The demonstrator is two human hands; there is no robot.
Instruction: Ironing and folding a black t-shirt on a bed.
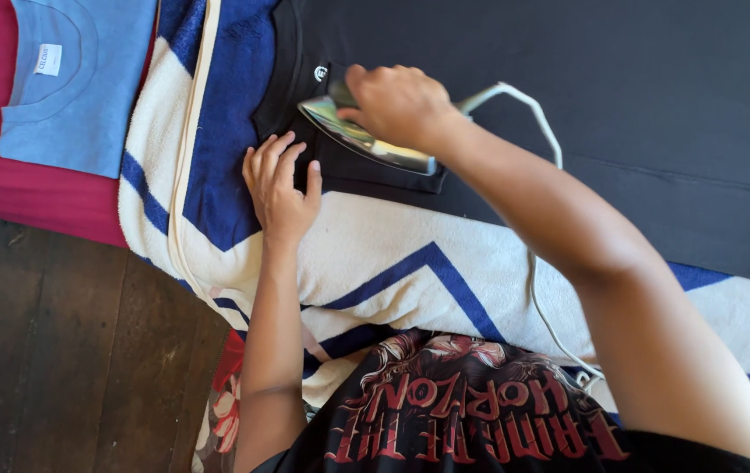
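while right hand [401,103] fingers clamp the iron [362,138] on black shirt [638,105], left hand [280,186] fingers spread flat beside

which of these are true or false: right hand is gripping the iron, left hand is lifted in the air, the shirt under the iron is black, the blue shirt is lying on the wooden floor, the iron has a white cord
1. The right hand grips the iron. True.
2. The left hand is lifted in the air. False: it lies flat at the edge of the black shirt, on the blue and white towel.
3. The shirt under the iron is black. True.
4. The light blue shirt lies on the wooden floor. False: it lies on a red cloth.
5. The iron has a white cord. True.
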